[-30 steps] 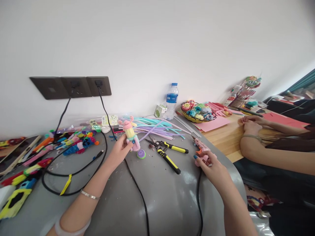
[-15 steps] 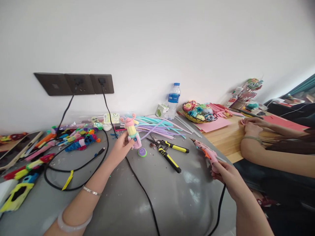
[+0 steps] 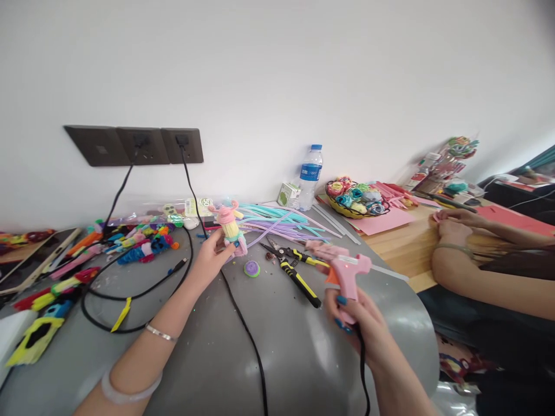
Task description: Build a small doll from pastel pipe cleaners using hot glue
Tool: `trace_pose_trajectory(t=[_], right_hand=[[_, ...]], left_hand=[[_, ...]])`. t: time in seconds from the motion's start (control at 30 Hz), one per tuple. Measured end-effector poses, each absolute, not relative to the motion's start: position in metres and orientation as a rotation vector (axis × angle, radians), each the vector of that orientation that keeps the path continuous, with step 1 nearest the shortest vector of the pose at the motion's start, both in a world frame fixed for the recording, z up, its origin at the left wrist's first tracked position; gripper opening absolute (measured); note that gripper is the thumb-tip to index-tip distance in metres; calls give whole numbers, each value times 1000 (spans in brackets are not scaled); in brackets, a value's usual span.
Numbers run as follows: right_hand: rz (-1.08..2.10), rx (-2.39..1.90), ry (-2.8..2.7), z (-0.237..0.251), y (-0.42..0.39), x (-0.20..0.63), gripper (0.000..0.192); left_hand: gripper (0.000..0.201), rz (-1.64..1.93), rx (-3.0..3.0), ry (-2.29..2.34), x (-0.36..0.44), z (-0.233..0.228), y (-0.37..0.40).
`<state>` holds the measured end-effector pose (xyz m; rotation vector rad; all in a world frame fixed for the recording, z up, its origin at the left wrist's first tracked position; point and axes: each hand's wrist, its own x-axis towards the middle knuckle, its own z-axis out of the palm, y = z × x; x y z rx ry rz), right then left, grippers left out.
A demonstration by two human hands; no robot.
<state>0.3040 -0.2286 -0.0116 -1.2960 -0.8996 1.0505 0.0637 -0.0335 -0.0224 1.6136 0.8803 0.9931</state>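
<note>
Left hand (image 3: 211, 258) stretched forward, fingers pinching the doll (image 3: 231, 229); right hand (image 3: 355, 315), fingers wrapped round the glue gun (image 3: 342, 274), has swung it inward, raised

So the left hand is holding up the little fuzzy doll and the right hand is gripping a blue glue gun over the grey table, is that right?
Not quite: the glue gun is pink, not blue, as the head view shows. The rest holds: the left hand holds up the little fuzzy doll, and the right hand grips the gun over the grey table.

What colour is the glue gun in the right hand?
Pink, with an orange trigger; the glue gun shows in the head view, held in the right hand.
</note>
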Motion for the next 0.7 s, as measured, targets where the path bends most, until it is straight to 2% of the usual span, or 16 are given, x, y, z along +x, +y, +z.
trace_pose_trajectory(t=[0.37, 0.7], right_hand=[[1189, -1434, -1073, -30, -206, 248, 58], [1194, -1490, -1103, -34, -204, 247, 50]], left_hand=[[50, 1018, 1621, 906, 62, -18, -35], [47, 1028, 1623, 878, 64, -20, -35]])
